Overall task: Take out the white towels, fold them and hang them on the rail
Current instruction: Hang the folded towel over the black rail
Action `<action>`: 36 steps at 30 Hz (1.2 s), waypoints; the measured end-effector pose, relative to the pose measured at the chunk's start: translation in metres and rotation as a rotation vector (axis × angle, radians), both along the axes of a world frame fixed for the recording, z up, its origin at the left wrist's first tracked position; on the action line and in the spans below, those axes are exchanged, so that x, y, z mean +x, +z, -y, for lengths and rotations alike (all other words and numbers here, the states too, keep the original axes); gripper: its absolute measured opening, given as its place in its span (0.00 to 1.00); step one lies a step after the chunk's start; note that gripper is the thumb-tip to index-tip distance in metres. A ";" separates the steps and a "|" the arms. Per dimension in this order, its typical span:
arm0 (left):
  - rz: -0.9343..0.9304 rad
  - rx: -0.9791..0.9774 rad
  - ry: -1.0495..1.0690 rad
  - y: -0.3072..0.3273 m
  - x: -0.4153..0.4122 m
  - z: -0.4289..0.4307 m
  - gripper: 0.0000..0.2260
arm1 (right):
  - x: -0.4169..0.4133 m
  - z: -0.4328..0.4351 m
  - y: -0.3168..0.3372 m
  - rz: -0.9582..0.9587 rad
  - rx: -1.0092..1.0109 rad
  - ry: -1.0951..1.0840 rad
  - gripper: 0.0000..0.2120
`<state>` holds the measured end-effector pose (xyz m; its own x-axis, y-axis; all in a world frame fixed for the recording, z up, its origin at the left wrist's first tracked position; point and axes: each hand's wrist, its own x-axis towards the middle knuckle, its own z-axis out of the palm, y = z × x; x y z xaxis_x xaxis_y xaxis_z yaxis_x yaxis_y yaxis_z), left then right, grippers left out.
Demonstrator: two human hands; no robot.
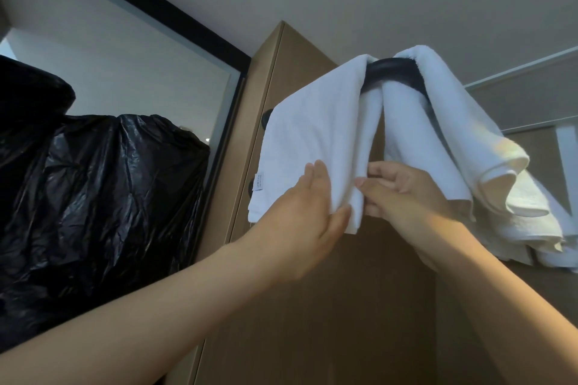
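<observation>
Two white towels hang over a black rail (pixel 392 70) fixed to a brown wooden cabinet. The left towel (pixel 312 134) is folded flat, with a small label on its lower left edge. The right towel (pixel 463 141) hangs looser, in bunched folds that trail down to the right. My left hand (pixel 308 212) lies against the front of the left towel with its fingers straight, and its thumb pinches the towel's lower right corner. My right hand (pixel 403 194) pinches the same towel's right edge from the other side, between the two towels.
A large black plastic bag (pixel 93 197) bulges at the left, in front of a mirror or glass panel with a black frame (pixel 150 6). The brown cabinet (pixel 312 306) fills the middle. Two black rail mounts show on the cabinet's left edge, behind the left towel.
</observation>
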<state>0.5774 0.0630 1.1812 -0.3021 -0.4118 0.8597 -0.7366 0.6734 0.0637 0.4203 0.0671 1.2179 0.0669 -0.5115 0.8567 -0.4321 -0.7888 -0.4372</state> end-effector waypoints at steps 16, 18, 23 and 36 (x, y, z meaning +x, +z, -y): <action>-0.805 0.122 -0.520 -0.016 0.047 0.073 0.23 | 0.033 -0.013 -0.017 -0.171 -0.126 -0.370 0.09; -0.855 0.197 -0.316 -0.008 0.052 0.091 0.24 | 0.032 -0.012 -0.015 -0.179 -0.112 -0.365 0.09; -0.994 0.426 -0.387 -0.009 0.059 0.113 0.25 | 0.029 -0.013 -0.016 -0.173 -0.134 -0.309 0.05; -1.161 1.033 -1.220 -0.017 0.042 0.120 0.26 | 0.031 -0.008 -0.022 -0.091 -0.122 -0.197 0.07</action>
